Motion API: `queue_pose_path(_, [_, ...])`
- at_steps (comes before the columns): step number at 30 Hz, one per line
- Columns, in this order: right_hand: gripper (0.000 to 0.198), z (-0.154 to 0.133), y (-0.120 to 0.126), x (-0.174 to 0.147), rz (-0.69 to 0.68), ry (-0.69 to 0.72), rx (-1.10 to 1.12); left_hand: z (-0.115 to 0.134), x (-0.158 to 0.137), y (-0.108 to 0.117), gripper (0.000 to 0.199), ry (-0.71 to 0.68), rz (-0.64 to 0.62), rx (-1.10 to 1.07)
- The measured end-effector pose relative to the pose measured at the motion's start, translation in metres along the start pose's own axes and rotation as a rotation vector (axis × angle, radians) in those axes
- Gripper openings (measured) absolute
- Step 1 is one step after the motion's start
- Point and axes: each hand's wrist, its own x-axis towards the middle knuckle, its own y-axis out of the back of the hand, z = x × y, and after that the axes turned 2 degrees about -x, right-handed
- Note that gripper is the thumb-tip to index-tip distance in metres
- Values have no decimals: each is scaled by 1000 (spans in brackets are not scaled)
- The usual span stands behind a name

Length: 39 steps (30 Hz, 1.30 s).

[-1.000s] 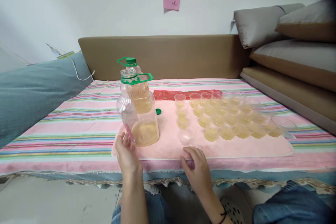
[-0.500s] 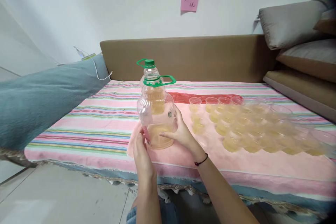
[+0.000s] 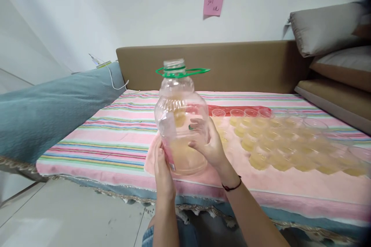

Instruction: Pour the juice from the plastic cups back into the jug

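Observation:
A large clear plastic bottle (image 3: 185, 102) stands upright between my hands, its mouth uncapped and a green carry ring (image 3: 181, 72) around its neck. My left hand (image 3: 162, 166) presses on its lower left side. On the right side my right hand (image 3: 210, 142) curls around it, fingers behind the clear wall. A pale yellowish tint shows through the lower part; I cannot tell whether liquid is inside or behind. Right of the bottle are several clear cups (image 3: 282, 142) of pale yellow liquid. A second bottle behind is almost wholly hidden.
The cups rest on a pink cloth (image 3: 232, 181) over a striped bed cover (image 3: 116, 139). A red plastic bag (image 3: 243, 110) lies behind them. A brown backrest (image 3: 203, 61) runs along the wall. Cushions (image 3: 327, 27) are piled at right; a blue-covered armrest (image 3: 58, 104) is at left.
The open bottle in my hands has come up and nearer to me, looking larger. It now covers the green-capped bottle behind it. The view has shifted slightly.

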Motion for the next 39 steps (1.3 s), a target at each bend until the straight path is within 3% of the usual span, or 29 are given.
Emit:
queue_pose_path(7, [92, -69, 69, -39, -14, -117, -48, -2, -17, -4, 67, 107, -439, -33])
queue_pose_path(13, [85, -105, 138, -108, 38, -360, -260, -5, -50, -33, 74, 331, -916, -141])
queue_pose_path(16, [83, -112, 179, -141, 73, -479, -411, -18, -67, -49, 80, 409, -1036, -237])
queue_pose_path(20, [89, -110, 242, -173, -10, -527, -663, -35, -87, -71, 93, 555, -1112, -319])
queue_pose_path(23, [89, -108, 267, -185, -14, -472, -900, -42, -102, -89, 103, 687, -1160, -326])
queue_pose_path(27, [84, -113, 265, -189, 0, -375, -1134, -53, -123, -106, 123, 790, -1098, -388])
queue_pose_path(32, [79, -130, 254, -178, -153, -237, -1419, -68, -140, -113, 117, 875, -976, -311])
queue_pose_path(39, [80, -149, 240, -154, -227, -187, -1569, -69, -144, -116, 125, 897, -924, -531])
